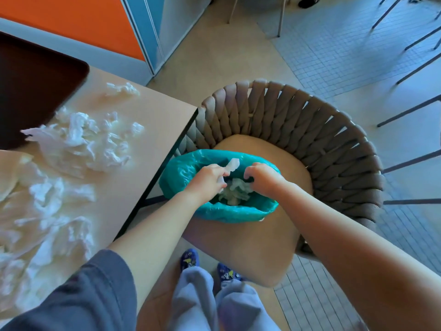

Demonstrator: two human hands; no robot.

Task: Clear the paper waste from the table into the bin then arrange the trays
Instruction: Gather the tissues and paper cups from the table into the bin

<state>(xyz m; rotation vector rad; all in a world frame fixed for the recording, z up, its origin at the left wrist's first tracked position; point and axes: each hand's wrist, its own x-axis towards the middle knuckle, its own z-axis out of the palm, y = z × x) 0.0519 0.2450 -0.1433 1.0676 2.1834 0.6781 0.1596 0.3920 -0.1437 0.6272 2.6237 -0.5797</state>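
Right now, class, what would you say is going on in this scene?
A person is clearing crumpled paper into a bin lined with a teal bag, which sits on a woven chair beside the table. The left hand grips a piece of paper above the bin, and the right hand curls over the paper already inside. Much paper waste remains on the table, next to a dark tray.

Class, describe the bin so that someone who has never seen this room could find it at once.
Find the woven chair beside the table. On its tan seat stands the bin, lined with a teal plastic bag, both hands over its mouth. It is the only teal thing here, with crumpled paper inside.
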